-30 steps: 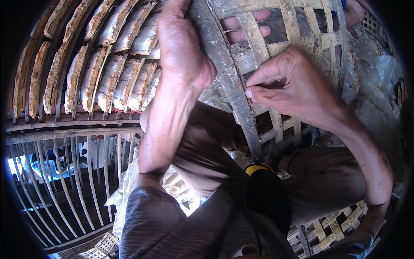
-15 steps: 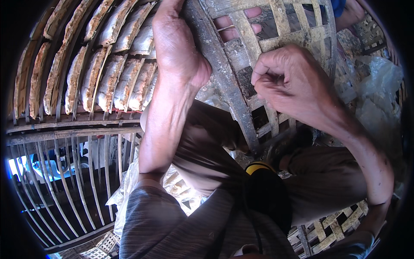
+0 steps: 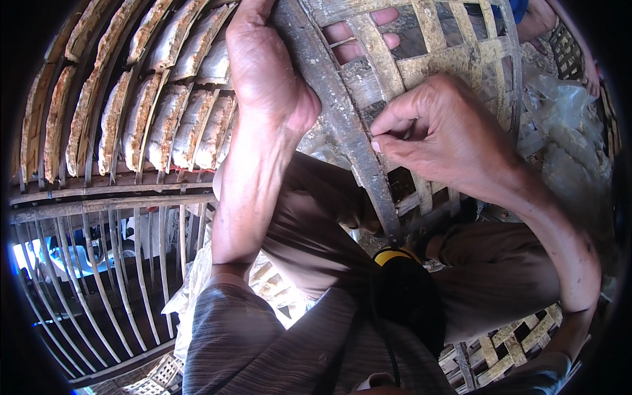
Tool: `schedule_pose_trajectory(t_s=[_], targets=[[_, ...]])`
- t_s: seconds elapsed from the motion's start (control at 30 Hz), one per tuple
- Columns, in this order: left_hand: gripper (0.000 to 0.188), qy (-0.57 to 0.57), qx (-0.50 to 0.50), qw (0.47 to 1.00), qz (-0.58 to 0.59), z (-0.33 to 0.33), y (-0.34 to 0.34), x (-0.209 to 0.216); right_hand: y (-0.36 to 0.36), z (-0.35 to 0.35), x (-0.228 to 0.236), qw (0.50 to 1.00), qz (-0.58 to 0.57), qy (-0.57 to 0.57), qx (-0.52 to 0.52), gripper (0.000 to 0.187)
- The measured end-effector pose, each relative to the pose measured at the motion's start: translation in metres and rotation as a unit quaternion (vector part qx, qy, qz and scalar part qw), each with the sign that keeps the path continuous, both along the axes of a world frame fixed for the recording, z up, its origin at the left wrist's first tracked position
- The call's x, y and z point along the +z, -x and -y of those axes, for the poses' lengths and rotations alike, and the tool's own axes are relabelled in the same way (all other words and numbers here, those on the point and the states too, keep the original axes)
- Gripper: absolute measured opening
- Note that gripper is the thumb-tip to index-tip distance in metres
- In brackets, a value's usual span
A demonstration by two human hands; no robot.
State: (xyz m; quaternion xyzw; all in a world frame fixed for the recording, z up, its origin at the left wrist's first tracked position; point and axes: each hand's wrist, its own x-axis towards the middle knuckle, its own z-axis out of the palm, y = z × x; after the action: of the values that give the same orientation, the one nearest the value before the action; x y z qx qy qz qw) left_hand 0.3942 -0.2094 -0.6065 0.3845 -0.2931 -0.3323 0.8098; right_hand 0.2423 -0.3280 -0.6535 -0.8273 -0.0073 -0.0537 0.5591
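Note:
An old woven bamboo basket (image 3: pixel 438 66) with wide open mesh and a thick dark rim strip (image 3: pixel 336 99) stands tilted over my legs. My left hand (image 3: pixel 270 72) reaches round the rim strip from its left side. Its fingers show through the mesh from behind, closed against the weave, and a thin strand lies by them. My right hand (image 3: pixel 434 131) is in front of the mesh, thumb and forefinger pinched together at the rim strip's right edge. Whatever sits in that pinch, if anything, is too small to make out.
On the upper left, a slatted bamboo rack (image 3: pixel 99 197) carries rows of pale slabs with browned edges (image 3: pixel 164 125). Clear plastic sheeting (image 3: pixel 573 125) lies at the right. Another person's arm (image 3: pixel 536 20) shows at the top right. Woven bamboo (image 3: pixel 500 352) lies beneath me.
My right hand has moved a little left to the rim strip, its thumb and forefinger now stretched out into a pinch. The basket has shifted slightly; my left hand keeps its hold.

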Motion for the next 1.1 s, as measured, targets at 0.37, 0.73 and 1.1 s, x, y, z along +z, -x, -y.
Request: schedule_pose_trajectory(t_s=[0.37, 0.73, 1.1], targets=[[0.062, -0.036, 0.0, 0.999, -0.009, -0.007, 0.011, 0.012, 0.0, 0.002, 0.001, 0.995, 0.035, 0.087, -0.017, 0.004], [0.062, 0.022, -0.042, 0.999, -0.018, -0.008, 0.001, 0.011, 0.003, 0.0, 0.004, 0.996, 0.018, 0.079, 0.026, 0.012], [0.059, 0.021, -0.005, 1.0, 0.022, -0.003, -0.008, 0.001, 0.0, -0.002, 0.003, 0.998, -0.013, 0.059, 0.019, 0.008]])
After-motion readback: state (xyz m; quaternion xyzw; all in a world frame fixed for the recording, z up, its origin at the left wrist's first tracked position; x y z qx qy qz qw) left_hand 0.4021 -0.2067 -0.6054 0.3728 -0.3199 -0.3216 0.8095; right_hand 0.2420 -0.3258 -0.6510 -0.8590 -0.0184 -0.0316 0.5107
